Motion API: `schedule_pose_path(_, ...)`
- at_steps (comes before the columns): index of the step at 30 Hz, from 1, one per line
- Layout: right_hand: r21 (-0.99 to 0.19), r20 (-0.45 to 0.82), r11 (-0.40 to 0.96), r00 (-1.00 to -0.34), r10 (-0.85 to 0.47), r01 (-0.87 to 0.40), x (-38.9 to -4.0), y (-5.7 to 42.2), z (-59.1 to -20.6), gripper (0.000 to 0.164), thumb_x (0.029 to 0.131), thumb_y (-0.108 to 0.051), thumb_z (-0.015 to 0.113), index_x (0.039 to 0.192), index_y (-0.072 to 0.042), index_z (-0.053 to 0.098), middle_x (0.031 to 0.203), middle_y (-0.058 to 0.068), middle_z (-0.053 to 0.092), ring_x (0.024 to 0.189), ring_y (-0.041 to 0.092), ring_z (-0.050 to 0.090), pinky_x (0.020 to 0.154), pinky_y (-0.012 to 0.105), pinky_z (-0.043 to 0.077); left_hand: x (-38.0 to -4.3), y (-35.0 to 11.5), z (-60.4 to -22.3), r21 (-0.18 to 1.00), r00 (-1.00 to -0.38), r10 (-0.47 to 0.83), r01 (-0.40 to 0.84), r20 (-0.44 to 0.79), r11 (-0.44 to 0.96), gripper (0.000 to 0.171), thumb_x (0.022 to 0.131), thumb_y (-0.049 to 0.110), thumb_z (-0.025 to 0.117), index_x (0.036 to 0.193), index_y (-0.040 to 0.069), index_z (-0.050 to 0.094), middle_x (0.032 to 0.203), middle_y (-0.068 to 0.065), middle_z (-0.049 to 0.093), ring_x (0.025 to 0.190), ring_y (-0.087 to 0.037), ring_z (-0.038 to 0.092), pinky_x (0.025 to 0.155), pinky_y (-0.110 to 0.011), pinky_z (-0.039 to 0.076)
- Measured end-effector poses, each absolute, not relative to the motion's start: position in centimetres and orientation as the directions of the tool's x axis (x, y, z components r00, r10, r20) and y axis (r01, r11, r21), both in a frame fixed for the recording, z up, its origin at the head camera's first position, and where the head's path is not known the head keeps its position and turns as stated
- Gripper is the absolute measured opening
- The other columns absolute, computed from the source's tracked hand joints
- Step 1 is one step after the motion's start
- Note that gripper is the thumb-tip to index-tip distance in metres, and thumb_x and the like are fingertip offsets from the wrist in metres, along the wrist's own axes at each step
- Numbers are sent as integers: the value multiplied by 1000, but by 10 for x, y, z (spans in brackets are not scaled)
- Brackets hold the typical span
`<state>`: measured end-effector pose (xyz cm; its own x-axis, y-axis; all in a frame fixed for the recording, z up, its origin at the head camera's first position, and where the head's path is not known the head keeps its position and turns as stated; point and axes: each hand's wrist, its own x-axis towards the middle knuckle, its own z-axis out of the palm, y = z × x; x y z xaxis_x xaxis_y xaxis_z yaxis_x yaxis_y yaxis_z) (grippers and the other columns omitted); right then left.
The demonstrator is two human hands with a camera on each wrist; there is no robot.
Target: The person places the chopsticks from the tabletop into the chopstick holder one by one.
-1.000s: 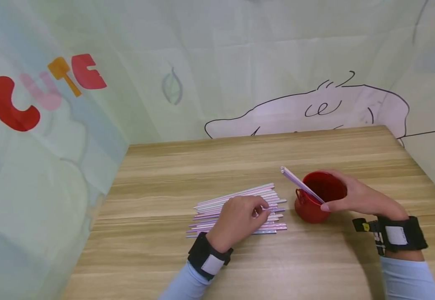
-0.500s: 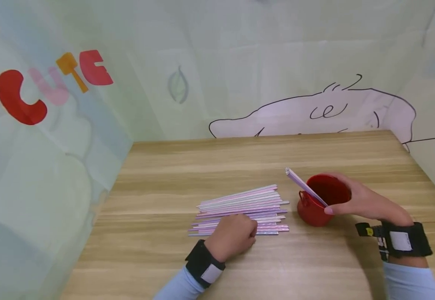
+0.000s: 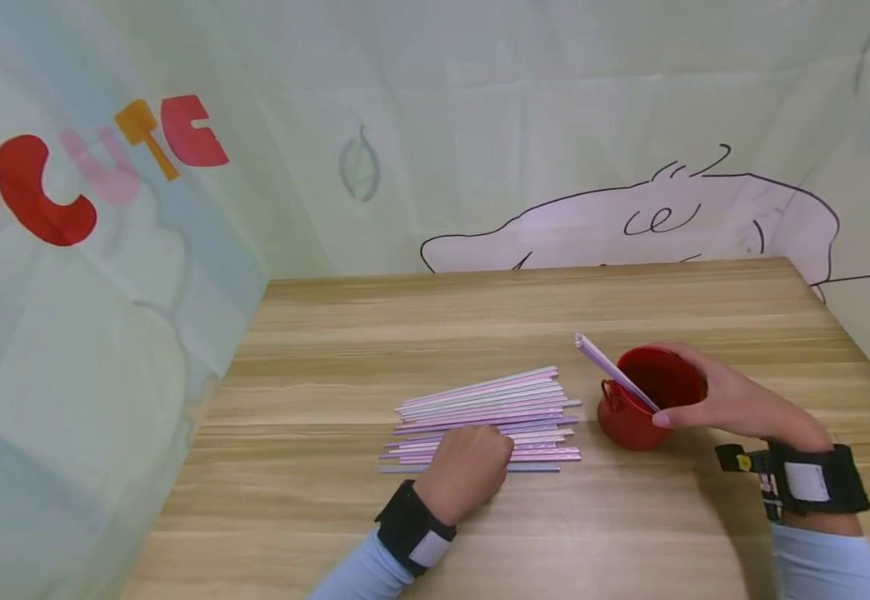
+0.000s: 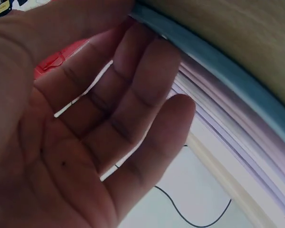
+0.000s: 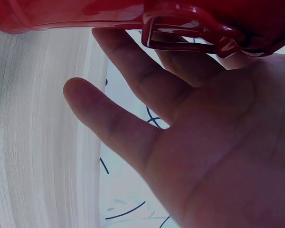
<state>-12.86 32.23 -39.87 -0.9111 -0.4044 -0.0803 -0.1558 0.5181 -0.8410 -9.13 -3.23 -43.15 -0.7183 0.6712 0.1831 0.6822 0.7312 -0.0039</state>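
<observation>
Pale pink, white and purple paper straws (image 3: 480, 400) lie side by side in a loose row on the table. At the row's near edge my left hand (image 3: 468, 471) pinches a blue straw (image 4: 213, 61) between thumb and fingertips; in the head view the knuckles cover that pinch. My right hand (image 3: 735, 400) grips a small red bucket (image 3: 630, 425), thumb at the rim and fingers around the far side. A few purple-white straws (image 3: 607, 362) lean in the bucket, tilted left. The right wrist view shows the bucket's handle (image 5: 180, 45) beside the fingers.
The wood-grain table (image 3: 315, 358) ends at a printed cloth backdrop (image 3: 480, 125) behind and to the left. Black straps with small devices circle both wrists. The bucket stands just right of the row's right ends.
My left hand has come down from above the row to its near edge and closed on the blue straw, which now lies slightly apart. The right hand keeps its grip on the bucket.
</observation>
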Motion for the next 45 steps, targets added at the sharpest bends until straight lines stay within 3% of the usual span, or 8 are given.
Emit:
schedule_pose_path(8, -861, -67, 484, -910, -410, -155, -127, 322, -401, 74, 82, -16, 82, 143, -5, 41, 133, 17, 54, 117, 39, 49, 75, 38, 59, -90, -26, -429, 28, -659, 741, 749, 129, 662, 19, 75, 9, 74, 64, 18, 61, 57, 10, 44, 51, -5, 39, 42, -23, 29)
schedule_pose_path(11, -865, -58, 474, -905, -420, -164, -128, 323, -402, 74, 83, -15, 81, 144, -4, 40, 133, 18, 54, 117, 39, 50, 76, 38, 59, -90, -20, -421, 109, -636, 761, 772, 128, 626, 14, 78, 12, 74, 71, 19, 65, 59, 13, 44, 52, -3, 38, 44, -18, 28)
schedule_pose_path(13, -866, -60, 472, -906, -420, -162, -128, 323, -402, 74, 83, -15, 81, 144, -5, 40, 134, 17, 54, 117, 39, 50, 76, 38, 59, -90, -16, -411, 180, -618, 772, 784, 148, 594, 5, 84, 14, 72, 82, 18, 71, 64, 13, 53, 55, -1, 41, 47, -14, 30)
schedule_pose_path(17, -865, -63, 476, -907, -416, -158, -129, 323, -402, 75, 82, -17, 82, 144, -6, 40, 134, 17, 54, 117, 38, 50, 77, 37, 58, -90, -12, -383, 357, -559, 775, 817, 296, 453, 11, 91, 16, 72, 101, 14, 76, 83, 9, 68, 67, 2, 52, 62, -7, 40)
schedule_pose_path(21, -865, -58, 475, -907, -417, -163, -128, 323, -401, 75, 83, -16, 81, 144, -4, 40, 134, 18, 54, 118, 39, 49, 76, 37, 59, -92, -13, -361, 549, -530, 682, 806, 504, 221, 15, 88, 7, 75, 103, 7, 72, 90, 1, 72, 77, 0, 61, 75, -10, 49)
schedule_pose_path(29, -854, -82, 500, -912, -401, -143, -128, 320, -401, 76, 80, -22, 83, 143, -8, 42, 134, 14, 54, 118, 36, 50, 77, 38, 58, -99, -15, -343, 619, -555, 387, 783, 736, -54, 20, 84, -6, 72, 101, 2, 63, 91, -10, 73, 79, -13, 70, 73, -27, 59)
schedule_pose_path(38, -848, -82, 509, -911, -403, -149, -128, 322, -398, 77, 81, -23, 82, 144, -5, 41, 135, 16, 54, 118, 37, 50, 77, 38, 58, -103, -12, -339, 625, -609, 141, 765, 781, -156, 15, 87, -3, 66, 101, -4, 61, 89, -20, 71, 74, -26, 71, 67, -39, 61)
schedule_pose_path(45, -848, -90, 512, -912, -399, -140, -128, 322, -397, 77, 82, -22, 81, 144, -4, 40, 135, 17, 54, 119, 37, 50, 77, 38, 57, -108, 1, -347, 678, -675, 88, 712, 732, -183, 15, 90, 4, 66, 101, -6, 62, 92, -23, 70, 77, -30, 71, 71, -42, 61)
